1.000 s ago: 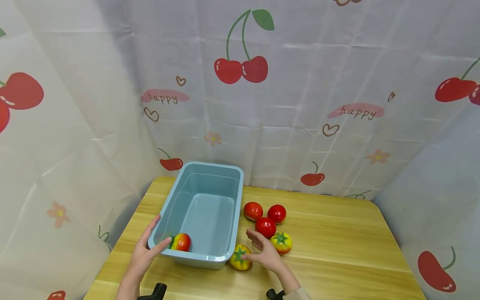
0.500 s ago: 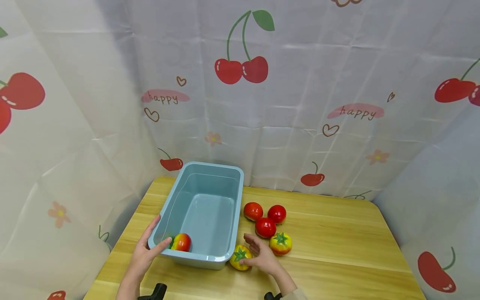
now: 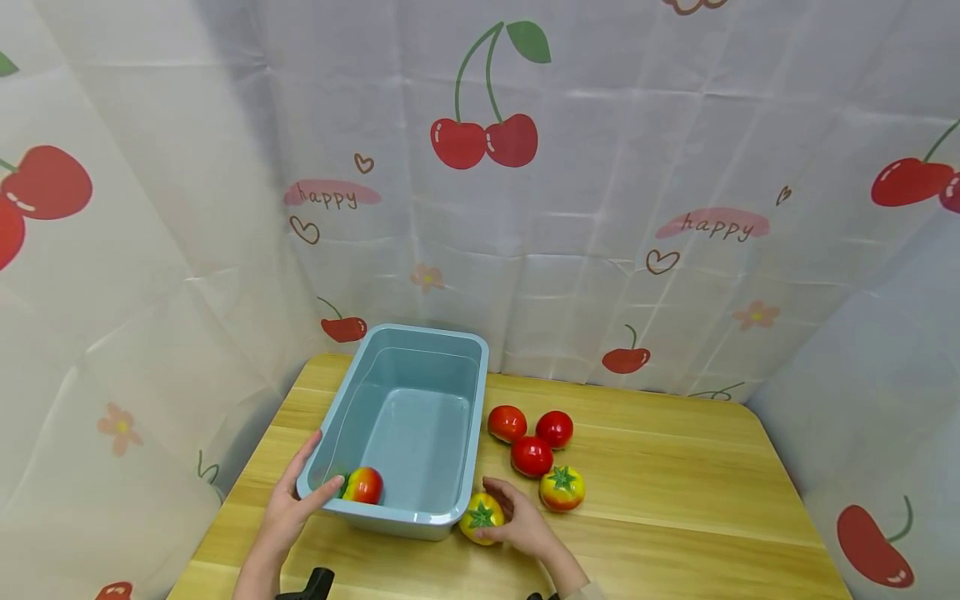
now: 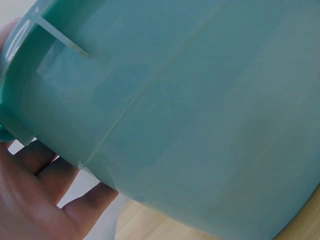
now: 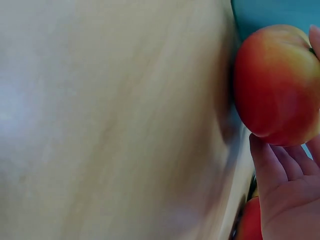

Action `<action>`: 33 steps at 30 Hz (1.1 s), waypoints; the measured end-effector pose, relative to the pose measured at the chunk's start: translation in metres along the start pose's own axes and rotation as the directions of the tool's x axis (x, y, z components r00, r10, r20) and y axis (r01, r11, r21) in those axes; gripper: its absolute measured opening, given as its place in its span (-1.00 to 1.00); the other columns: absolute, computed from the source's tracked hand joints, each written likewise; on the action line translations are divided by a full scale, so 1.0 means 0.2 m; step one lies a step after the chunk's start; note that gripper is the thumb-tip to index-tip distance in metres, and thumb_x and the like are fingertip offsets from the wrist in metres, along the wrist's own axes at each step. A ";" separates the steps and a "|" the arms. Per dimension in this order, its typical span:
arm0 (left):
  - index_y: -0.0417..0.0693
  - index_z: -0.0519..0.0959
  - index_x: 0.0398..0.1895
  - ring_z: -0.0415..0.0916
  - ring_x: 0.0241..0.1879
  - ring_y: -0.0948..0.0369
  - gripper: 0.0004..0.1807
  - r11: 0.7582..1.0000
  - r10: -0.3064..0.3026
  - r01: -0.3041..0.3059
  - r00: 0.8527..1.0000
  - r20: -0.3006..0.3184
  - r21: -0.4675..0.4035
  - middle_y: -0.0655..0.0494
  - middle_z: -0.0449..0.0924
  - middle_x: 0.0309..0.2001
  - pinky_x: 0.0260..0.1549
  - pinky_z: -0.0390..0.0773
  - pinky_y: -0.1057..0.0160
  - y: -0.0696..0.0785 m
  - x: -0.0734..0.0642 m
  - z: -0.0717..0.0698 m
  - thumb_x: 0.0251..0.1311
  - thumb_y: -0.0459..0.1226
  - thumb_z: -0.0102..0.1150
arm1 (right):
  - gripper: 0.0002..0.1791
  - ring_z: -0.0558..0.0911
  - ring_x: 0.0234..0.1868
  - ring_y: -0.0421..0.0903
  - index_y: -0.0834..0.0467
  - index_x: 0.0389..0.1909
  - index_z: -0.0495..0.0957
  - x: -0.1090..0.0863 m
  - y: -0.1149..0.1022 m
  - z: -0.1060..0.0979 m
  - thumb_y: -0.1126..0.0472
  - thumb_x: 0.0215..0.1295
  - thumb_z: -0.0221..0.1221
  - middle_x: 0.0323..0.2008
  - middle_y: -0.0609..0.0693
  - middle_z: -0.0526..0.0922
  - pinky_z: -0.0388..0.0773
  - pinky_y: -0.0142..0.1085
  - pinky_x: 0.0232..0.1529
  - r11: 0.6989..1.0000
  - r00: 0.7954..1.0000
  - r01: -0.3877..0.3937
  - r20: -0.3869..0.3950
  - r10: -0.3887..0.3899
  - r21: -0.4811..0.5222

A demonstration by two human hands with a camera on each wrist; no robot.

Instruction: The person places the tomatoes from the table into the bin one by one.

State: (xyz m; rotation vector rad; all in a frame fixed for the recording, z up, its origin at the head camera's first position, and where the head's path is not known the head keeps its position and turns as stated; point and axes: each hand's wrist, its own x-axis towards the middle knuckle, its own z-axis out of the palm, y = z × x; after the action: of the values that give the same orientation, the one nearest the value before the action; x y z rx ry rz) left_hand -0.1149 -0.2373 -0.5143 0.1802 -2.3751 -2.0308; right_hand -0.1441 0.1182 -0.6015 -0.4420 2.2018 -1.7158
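Note:
My left hand [image 3: 287, 507] grips the near-left corner of a light-blue plastic bin [image 3: 480, 400], thumb over the rim. In the left wrist view its fingers [image 4: 57, 177] lie against the outside of the bin wall [image 4: 190, 110]. At the bin's near-right corner, my right hand [image 3: 527, 523] holds a yellow-and-red tomato [image 3: 480, 515] with a green star-shaped top, thumb on one side and fingers on the other. The right wrist view shows this tomato's red underside [image 5: 275, 90], with fingertips [image 5: 260, 142] touching it. Another red-yellow tomato [image 3: 364, 485] lies inside the bin, near the left thumb.
Right of the bin, three red tomatoes [image 3: 532, 456] sit clustered on the wooden table [image 3: 675, 500]. A yellow-red tomato [image 3: 562, 488] lies just in front of them. White curtains [image 3: 570, 208] printed with cherries enclose the table's back and sides.
My right hand has moved slightly left and down, away from the other tomatoes, and its fingers have closed in around the yellow-and-red tomato beside the bin. The left hand and bin have stayed put.

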 end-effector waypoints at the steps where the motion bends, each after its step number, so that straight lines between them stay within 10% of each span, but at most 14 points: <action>1: 0.16 0.04 0.47 0.09 0.24 -0.22 -0.18 1.000 0.002 -0.002 1.000 0.002 -0.002 -0.14 -0.11 0.44 -0.01 0.41 0.12 0.00 0.00 0.00 0.19 -0.25 0.22 | -0.12 0.33 0.26 0.17 0.30 0.30 0.24 0.00 0.00 0.00 0.22 -0.05 0.44 0.25 0.25 0.34 0.26 -0.10 0.21 1.000 1.000 -0.003 -0.001 0.003 -0.003; 14: 0.15 0.03 0.47 0.09 0.25 -0.20 -0.18 1.000 0.012 -0.012 1.000 0.001 -0.003 -0.13 -0.10 0.44 -0.15 0.41 0.42 0.00 0.00 0.00 0.20 -0.28 0.21 | -0.13 0.36 0.24 0.17 0.31 0.30 0.24 -0.03 0.01 -0.01 0.24 -0.04 0.43 0.24 0.26 0.35 0.31 -0.12 0.17 0.999 1.000 -0.015 -0.020 0.016 0.040; 33: 0.19 0.05 0.46 0.11 0.24 -0.19 -0.17 1.000 -0.001 0.001 1.000 -0.005 0.005 -0.12 -0.07 0.43 -0.11 0.42 0.34 -0.01 -0.01 0.00 0.17 -0.23 0.24 | -0.13 0.35 0.25 0.16 0.35 0.31 0.21 -0.04 -0.09 -0.15 0.22 -0.01 0.41 0.24 0.25 0.35 0.30 -0.15 0.18 1.000 0.994 0.012 -0.106 -0.010 0.017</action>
State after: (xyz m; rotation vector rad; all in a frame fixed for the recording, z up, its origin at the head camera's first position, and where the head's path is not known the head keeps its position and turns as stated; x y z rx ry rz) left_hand -0.1137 -0.2375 -0.5156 0.1865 -2.3780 -2.0229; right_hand -0.1495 0.1439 -0.5766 -0.3678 2.2592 -1.8018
